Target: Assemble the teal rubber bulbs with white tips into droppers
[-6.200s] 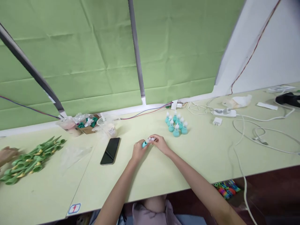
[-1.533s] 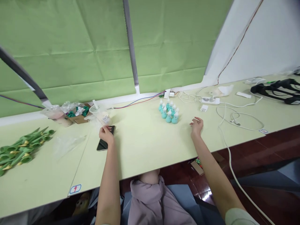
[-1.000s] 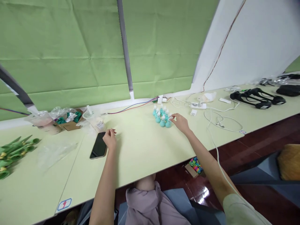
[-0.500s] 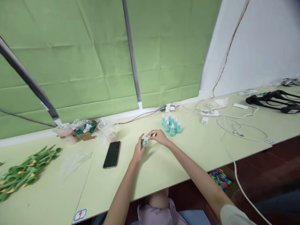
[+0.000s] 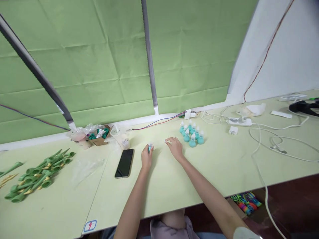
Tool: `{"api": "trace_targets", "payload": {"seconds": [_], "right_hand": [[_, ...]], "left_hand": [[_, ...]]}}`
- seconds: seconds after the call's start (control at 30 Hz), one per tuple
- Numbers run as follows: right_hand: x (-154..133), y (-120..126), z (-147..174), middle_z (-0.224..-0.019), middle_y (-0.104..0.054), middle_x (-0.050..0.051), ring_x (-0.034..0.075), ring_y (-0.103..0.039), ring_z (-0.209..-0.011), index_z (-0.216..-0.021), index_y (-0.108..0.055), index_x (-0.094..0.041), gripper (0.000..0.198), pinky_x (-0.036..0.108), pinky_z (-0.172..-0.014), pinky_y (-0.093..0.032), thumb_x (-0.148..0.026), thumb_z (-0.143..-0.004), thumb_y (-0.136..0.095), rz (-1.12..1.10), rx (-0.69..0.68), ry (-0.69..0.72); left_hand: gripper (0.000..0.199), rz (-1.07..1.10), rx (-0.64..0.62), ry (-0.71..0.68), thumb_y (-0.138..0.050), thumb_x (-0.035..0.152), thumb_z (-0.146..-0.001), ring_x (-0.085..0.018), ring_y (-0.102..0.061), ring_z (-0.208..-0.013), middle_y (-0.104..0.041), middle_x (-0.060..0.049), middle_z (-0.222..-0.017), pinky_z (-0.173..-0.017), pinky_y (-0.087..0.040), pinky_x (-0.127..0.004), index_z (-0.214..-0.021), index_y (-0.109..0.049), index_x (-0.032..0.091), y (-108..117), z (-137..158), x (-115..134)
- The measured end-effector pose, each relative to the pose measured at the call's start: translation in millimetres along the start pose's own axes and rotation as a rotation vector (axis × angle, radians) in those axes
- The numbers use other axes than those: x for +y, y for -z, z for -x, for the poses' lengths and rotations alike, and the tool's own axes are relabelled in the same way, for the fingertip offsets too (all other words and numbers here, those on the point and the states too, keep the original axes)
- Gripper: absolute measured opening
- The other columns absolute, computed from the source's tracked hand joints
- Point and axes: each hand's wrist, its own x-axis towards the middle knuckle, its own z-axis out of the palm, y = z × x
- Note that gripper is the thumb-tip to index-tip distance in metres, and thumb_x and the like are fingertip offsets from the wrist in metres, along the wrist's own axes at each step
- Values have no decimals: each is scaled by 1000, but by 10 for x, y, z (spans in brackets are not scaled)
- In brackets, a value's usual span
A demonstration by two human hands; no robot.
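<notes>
A small teal bottle (image 5: 149, 148) with a whitish top is gripped upright in my left hand (image 5: 146, 157), whose fingers cover most of it. To the right, my right hand (image 5: 175, 148) is just above the table, thumb and fingertips pinched on a small white piece (image 5: 166, 140), perhaps a cap; its exact shape is too small to make out. Beyond that hand stands a cluster of several teal bottles (image 5: 192, 142) with pointed white caps, upright and close together.
Left of my left hand lies a black phone (image 5: 124, 163). Behind it are a plastic cup (image 5: 124, 141) and a small box (image 5: 100, 140) of scraps. Green funnel-shaped pieces (image 5: 37, 176) are heaped at far left. A power strip (image 5: 239, 121) and white cables (image 5: 259, 146) lie at right.
My right hand has come away from the bottle to the right with a small white piece at its fingertips. My left hand keeps the bottle. The view has shifted left.
</notes>
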Motion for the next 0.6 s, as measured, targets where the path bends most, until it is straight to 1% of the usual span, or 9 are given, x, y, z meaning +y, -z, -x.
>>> {"api": "trace_targets", "payload": {"seconds": [0.07, 0.13, 0.23, 0.3, 0.33, 0.4, 0.47, 0.53, 0.6], "right_hand": [[119, -45, -10, -81, -67, 3, 21, -57, -80, -82, -63, -25, 9, 32, -66, -41, -26, -81, -55, 93, -75, -65], [167, -68, -11, -81, -66, 4, 21, -56, -80, -89, -62, -25, 11, 33, -68, -40, -25, -81, -56, 149, -117, -89], [85, -13, -16, -98, -63, 8, 24, -54, -92, -108, -57, -25, 27, 37, -75, -38, -29, -81, -55, 168, -65, -66], [-38, 70, -21, -107, -58, 8, 24, -51, -98, -113, -56, -25, 30, 38, -79, -38, -30, -83, -53, 119, -30, 5], [-103, 112, -21, -109, -57, 7, 24, -51, -98, -112, -57, -26, 29, 38, -81, -38, -29, -84, -52, 78, -35, 67], [-218, 178, -10, -108, -57, 5, 21, -51, -97, -107, -61, -29, 24, 36, -82, -39, -27, -85, -51, -1, -91, 218], [-289, 206, 13, -107, -58, 3, 20, -51, -96, -100, -65, -32, 22, 34, -80, -39, -24, -85, -51, -38, -156, 338], [-315, 206, 40, -105, -60, 1, 19, -51, -95, -95, -67, -32, 21, 33, -79, -39, -22, -86, -51, -42, -184, 392], [-317, 200, 65, -104, -61, 1, 18, -51, -94, -92, -67, -30, 19, 32, -79, -38, -24, -86, -50, -34, -174, 400]], "left_hand": [[36, -42, -9, -33, -37, 48, -85, -19, -56, -80, -63, -8, -87, -72, -40, -30, -94, -55, 18, -15, 2, -14], [35, -99, -17, -99, -41, 46, -85, -22, -55, -89, -62, -10, -96, -77, -40, -33, -100, -56, 18, -26, 16, -17], [32, -207, -43, -198, -45, 43, -84, -23, -54, -90, -63, -10, -96, -79, -38, -35, -102, -58, 20, -30, 48, 8], [30, -278, -54, -240, -46, 42, -84, -24, -54, -88, -63, -10, -91, -76, -37, -35, -101, -60, 20, -29, 64, 31], [30, -308, -58, -256, -46, 42, -84, -24, -54, -87, -63, -10, -89, -75, -37, -35, -100, -60, 21, -30, 69, 40], [30, -346, -73, -282, -46, 41, -84, -24, -54, -86, -63, -10, -87, -73, -36, -35, -100, -61, 21, -34, 72, 47], [29, -368, -99, -297, -47, 40, -84, -24, -54, -85, -63, -10, -86, -72, -36, -35, -100, -61, 21, -41, 71, 40], [28, -378, -121, -302, -48, 39, -83, -24, -54, -85, -63, -10, -85, -71, -35, -35, -99, -61, 21, -48, 68, 26], [29, -377, -123, -294, -47, 40, -84, -24, -54, -85, -63, -9, -86, -71, -35, -35, -100, -61, 20, -51, 66, 13]]}}
